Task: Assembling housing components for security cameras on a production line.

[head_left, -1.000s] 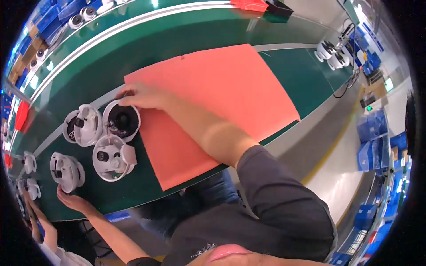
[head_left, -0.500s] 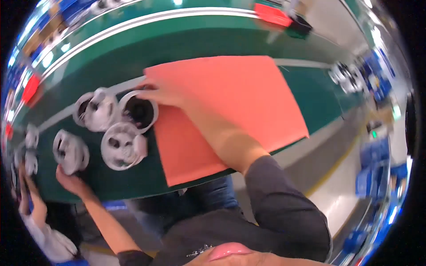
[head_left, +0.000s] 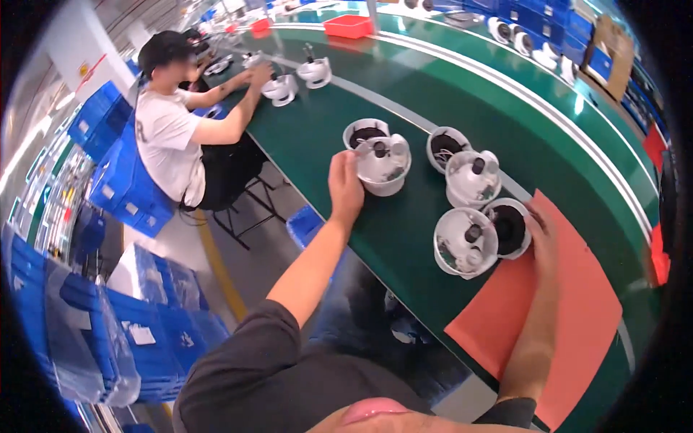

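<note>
White round plastic housings stand in groups on the green table. My left hand is curled against the near left side of a white housing with a dark knob and wires inside; another housing with a black inside touches it behind. My right hand is closed at the right rim of a black-lined white housing; part of its grip is hidden. Beside that one stand an open white housing, another with a dark knob, and a second black-lined one.
A red-orange mat lies under my right forearm on the green table. A co-worker in a white shirt sits at the far left, handling white housings. Blue crates stand left; a red tray sits at the back.
The view has swung to the left, bringing the co-worker and crates into sight. My hands stay at the same housings, and the left-hand group now sits nearer the others.
</note>
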`<state>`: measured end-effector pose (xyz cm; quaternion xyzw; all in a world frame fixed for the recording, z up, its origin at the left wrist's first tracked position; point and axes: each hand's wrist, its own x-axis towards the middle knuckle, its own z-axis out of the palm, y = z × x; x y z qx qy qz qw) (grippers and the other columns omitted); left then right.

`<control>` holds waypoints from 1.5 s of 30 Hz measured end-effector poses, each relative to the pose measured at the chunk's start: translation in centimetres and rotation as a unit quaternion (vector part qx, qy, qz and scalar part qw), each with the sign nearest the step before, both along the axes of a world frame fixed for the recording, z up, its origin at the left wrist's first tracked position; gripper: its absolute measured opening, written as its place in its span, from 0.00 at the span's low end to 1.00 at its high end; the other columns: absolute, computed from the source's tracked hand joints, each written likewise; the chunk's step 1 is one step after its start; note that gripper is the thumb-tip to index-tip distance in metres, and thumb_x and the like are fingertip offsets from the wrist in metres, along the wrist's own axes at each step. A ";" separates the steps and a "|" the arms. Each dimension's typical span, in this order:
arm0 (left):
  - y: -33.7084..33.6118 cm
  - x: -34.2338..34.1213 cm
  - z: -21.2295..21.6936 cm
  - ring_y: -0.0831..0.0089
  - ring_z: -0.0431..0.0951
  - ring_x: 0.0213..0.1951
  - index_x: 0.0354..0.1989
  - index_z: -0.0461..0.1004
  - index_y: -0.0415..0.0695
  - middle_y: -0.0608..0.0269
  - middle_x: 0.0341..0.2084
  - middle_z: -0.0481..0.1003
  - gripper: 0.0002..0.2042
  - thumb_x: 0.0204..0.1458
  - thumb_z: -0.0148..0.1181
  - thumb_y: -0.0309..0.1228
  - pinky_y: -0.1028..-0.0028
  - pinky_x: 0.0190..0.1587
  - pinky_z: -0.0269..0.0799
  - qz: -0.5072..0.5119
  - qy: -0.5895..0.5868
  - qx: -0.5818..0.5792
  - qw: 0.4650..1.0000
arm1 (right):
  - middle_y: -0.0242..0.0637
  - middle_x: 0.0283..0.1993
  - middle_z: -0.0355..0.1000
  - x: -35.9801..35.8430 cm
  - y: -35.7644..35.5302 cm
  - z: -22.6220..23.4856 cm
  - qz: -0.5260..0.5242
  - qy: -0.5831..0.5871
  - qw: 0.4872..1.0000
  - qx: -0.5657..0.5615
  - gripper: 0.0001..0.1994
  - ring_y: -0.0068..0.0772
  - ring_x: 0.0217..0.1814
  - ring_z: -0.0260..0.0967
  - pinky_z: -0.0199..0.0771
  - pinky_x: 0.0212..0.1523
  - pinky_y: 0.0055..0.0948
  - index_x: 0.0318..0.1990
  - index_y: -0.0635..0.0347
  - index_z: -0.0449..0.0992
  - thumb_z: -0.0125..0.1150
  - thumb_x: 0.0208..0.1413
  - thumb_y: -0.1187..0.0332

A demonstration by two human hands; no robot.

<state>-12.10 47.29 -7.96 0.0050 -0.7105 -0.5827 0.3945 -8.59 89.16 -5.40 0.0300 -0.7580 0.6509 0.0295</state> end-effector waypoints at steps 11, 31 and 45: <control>-0.1 -1.1 -0.7 0.75 0.68 0.39 0.39 0.72 0.39 0.64 0.32 0.72 0.14 0.67 0.43 0.37 0.74 0.46 0.64 0.002 0.013 -0.004 1.000 | 0.40 0.57 0.71 -0.5 0.8 -0.9 -0.021 0.022 1.000 0.002 0.18 0.35 0.61 0.66 0.61 0.64 0.32 0.58 0.64 0.71 0.56 0.61 0.70; -0.4 -1.5 -1.5 0.73 0.71 0.42 0.40 0.72 0.38 0.60 0.35 0.73 0.13 0.66 0.44 0.35 0.73 0.48 0.66 0.026 0.015 -0.028 0.999 | 0.42 0.60 0.68 -1.3 1.9 -2.3 -0.013 0.007 1.000 0.023 0.22 0.36 0.62 0.64 0.59 0.65 0.34 0.61 0.68 0.67 0.54 0.62 0.65; 0.3 -0.9 -0.6 0.56 0.70 0.43 0.39 0.70 0.37 0.52 0.37 0.71 0.11 0.63 0.48 0.33 0.63 0.49 0.65 0.010 0.023 0.004 1.000 | 0.43 0.66 0.63 -1.6 -0.3 -0.2 0.057 0.074 0.994 0.063 0.26 0.36 0.68 0.59 0.53 0.69 0.33 0.67 0.68 0.59 0.51 0.63 0.69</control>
